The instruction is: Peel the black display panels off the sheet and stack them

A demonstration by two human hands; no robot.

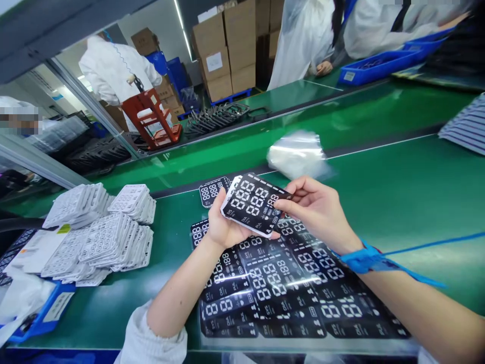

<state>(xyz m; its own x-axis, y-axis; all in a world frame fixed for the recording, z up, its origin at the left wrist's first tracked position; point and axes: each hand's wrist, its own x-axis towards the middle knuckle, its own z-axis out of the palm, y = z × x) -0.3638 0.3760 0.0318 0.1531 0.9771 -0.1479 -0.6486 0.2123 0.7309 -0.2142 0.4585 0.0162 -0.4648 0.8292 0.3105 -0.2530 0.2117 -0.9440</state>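
My left hand (223, 226) is closed around a black display film (255, 205) with white digit segments, which lies over a white plate-like part (232, 186) whose edge shows at its left and bottom. My right hand (322, 210) pinches the right end of the film between thumb and fingers. Below both hands lies a spread of similar black display films (273, 288) under clear, shiny plastic. Just behind my left hand, another display piece (209, 193) rests on the green bench. A blue wrist strap (359, 259) with a cord is around my right wrist.
Stacks of white plastic frames (117, 237) stand to the left, near a blue bin (56, 308). A clear plastic bag (299, 151) lies behind my hands. Across the green belt (227, 139) are a red stand (151, 119), dark frames (215, 116) and co-workers in white.
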